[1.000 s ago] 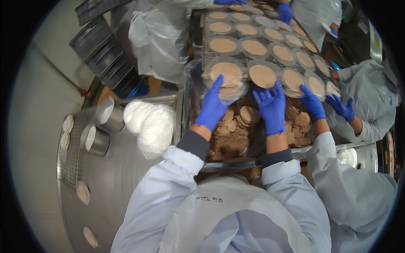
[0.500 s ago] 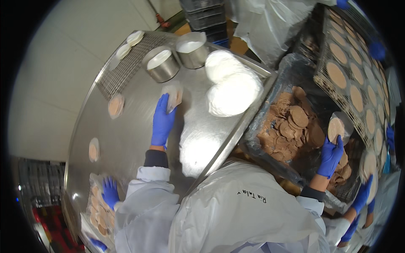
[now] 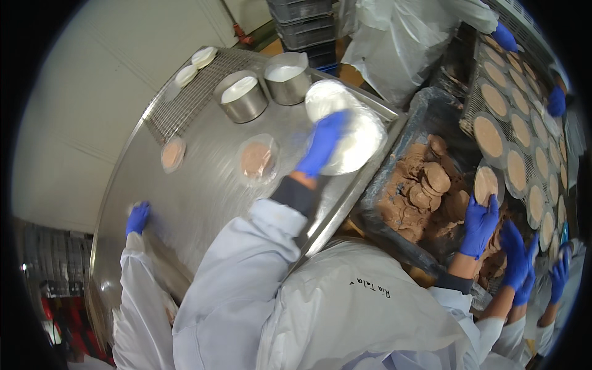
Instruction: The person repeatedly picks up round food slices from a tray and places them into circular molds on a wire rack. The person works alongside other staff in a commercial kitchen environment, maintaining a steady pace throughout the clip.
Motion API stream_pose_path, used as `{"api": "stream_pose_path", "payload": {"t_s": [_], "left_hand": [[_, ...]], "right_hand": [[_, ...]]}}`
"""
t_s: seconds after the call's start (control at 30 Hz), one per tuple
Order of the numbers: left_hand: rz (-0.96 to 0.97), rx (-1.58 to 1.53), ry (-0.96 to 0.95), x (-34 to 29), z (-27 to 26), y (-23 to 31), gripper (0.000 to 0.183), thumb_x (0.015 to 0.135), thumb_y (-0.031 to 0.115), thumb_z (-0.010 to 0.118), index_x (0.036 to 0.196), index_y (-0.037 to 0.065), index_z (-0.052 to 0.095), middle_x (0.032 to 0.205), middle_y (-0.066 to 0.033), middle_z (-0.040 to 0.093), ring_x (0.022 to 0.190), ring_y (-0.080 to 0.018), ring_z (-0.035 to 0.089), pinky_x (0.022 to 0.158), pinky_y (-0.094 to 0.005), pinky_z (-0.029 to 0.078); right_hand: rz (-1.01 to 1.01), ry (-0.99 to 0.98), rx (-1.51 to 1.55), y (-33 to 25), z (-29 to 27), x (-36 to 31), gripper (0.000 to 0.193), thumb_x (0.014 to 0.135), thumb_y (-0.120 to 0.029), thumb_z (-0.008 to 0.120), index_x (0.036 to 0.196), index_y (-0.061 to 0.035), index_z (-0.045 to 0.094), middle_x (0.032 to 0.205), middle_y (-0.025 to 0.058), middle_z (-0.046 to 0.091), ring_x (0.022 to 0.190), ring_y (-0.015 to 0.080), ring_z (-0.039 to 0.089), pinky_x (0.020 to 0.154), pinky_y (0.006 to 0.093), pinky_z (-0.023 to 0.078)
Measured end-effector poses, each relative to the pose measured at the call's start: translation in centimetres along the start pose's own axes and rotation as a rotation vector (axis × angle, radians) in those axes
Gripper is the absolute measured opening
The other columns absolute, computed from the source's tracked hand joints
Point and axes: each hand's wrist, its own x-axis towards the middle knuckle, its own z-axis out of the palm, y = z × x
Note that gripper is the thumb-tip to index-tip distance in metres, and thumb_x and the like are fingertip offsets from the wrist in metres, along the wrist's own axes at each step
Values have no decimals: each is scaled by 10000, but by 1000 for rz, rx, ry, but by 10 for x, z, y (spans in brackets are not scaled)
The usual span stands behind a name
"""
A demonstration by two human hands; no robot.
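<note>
My left hand [image 3: 325, 143], blue-gloved and blurred by motion, is over the stack of round white sheets [image 3: 362, 151] on the steel table [image 3: 203, 185]. Its fingers are too smeared to read. A thin pinkish-brown patty [image 3: 256, 159] lies on a translucent round sheet to the left of that hand. My right hand [image 3: 480, 227], also gloved, pinches the lower edge of another patty [image 3: 486, 184] backed by a translucent sheet. It is held between a dark-lined crate [image 3: 370, 197] of heaped brown patties [image 3: 425, 191] and a mesh rack [image 3: 472, 123] carrying rows of patties on sheets.
Two steel pots [image 3: 242, 103] with white contents stand at the table's far side, beside a wire grid [image 3: 185, 92]. A single patty [image 3: 173, 154] lies near the grid. Another person's gloved hand [image 3: 139, 217] touches the table at left; co-workers' hands [image 3: 519, 253] crowd the right.
My left hand has left the patty on the table and moved right to the white sheets. My right hand has shifted slightly with its patty. A co-worker's hand reaches over the left patty.
</note>
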Motion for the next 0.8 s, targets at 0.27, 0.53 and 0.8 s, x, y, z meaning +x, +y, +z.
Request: {"api": "stream_pose_path", "payload": {"t_s": [0.27,0.53,0.8], "left_hand": [[-74,-490,-483,17,248,19,407,770,82,587,1146,-8,458,1085,-134,549,984,-208,540,833,-321,461],[-760,-1354,-673,-25,242,46,499,896,329,390,1246,-24,350,1245,-185,424,1142,-332,424,974,-473,337],[-628,-837,-461,-20,212,39,417,887,236,452,1228,9,368,1209,-179,449,1125,-317,441,925,-500,381]], "right_hand": [[-187,-23,95,-39,21,26,442,842,-206,445,1232,-18,357,1282,155,355,1193,296,329,978,516,288],[-279,-111,81,-86,75,-43,418,816,-112,508,1208,-33,387,1204,125,454,1113,296,446,959,464,344],[-390,-8,-171,-84,85,28,335,859,-109,467,1178,-31,399,1169,128,473,1055,291,484,930,434,381]]}}
